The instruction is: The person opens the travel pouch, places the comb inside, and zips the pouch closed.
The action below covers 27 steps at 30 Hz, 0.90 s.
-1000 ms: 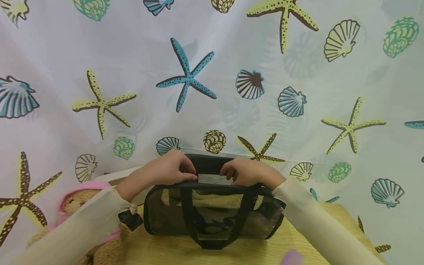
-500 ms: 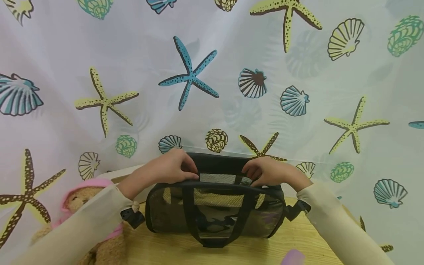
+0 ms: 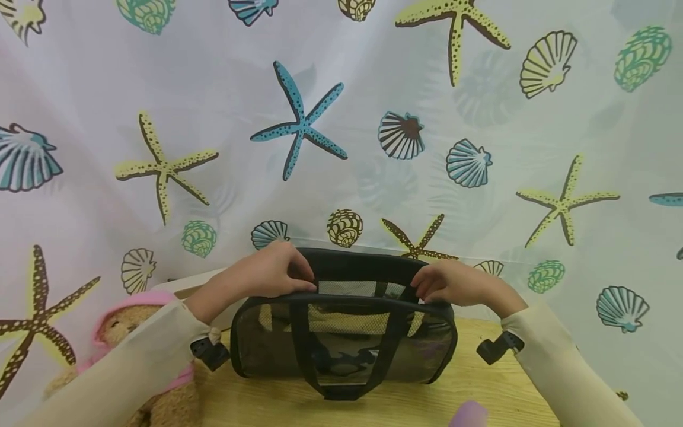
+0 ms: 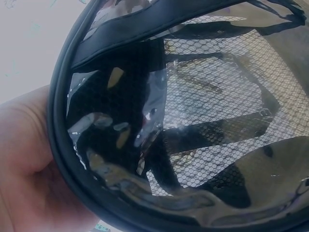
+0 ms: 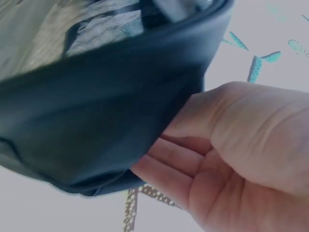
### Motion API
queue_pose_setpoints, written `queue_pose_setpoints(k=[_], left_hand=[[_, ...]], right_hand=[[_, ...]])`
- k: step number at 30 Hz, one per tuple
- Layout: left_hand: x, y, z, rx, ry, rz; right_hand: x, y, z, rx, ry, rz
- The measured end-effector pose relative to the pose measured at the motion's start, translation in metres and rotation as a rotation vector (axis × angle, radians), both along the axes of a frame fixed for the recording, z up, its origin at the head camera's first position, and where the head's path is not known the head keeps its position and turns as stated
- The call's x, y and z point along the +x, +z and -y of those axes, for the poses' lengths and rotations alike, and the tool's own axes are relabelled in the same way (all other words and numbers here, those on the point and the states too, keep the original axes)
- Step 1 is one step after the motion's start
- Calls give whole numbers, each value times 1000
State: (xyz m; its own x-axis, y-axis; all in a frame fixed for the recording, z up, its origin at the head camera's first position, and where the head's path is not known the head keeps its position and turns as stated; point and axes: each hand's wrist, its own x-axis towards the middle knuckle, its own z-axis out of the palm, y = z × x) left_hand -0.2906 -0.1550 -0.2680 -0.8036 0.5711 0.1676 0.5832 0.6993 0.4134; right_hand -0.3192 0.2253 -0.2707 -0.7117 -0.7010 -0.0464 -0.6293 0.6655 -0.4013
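Observation:
A black carry bag [image 3: 267, 350] with see-through sides, mesh and dark strap handles stands on the table, its top open. My left hand [image 3: 272, 273] holds the left end of the top rim, thumb on the near edge. At the right end of the opening, my right hand [image 3: 453, 284] pinches the rim with curled fingers. The left wrist view has the left hand [image 4: 24, 140] behind the bag's black piped edge. In the right wrist view, the thumb and fingers of the right hand [image 5: 241, 140] meet at the dark fabric border [image 5: 96, 121]; the fingertips are partly hidden.
A teddy bear [image 3: 125, 323] in a pink hood sits left of the bag, partly behind the left sleeve. A purple object [image 3: 469, 414] is cut off at the bottom edge. Behind the wooden table [image 3: 251, 406] hangs a curtain [image 3: 352, 77] printed with shells and starfish.
My right hand has moved right along the bag's opening, from near its middle to its right end. The opening shows wider now. The left hand has stayed at the left end.

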Motion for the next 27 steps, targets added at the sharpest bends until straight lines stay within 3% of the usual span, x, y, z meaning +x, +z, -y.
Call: queue_pose_setpoints(k=[9, 18, 27], left_hand=[[-1, 0, -3, 6, -6, -1], [-1, -2, 1, -4, 17, -6], [-2, -4, 1, 3, 20, 14]], right_hand=[[1, -11, -24, -74, -6, 0], [-11, -30, -49, -183, -78, 126], [-13, -42, -55, -220, -58, 161]])
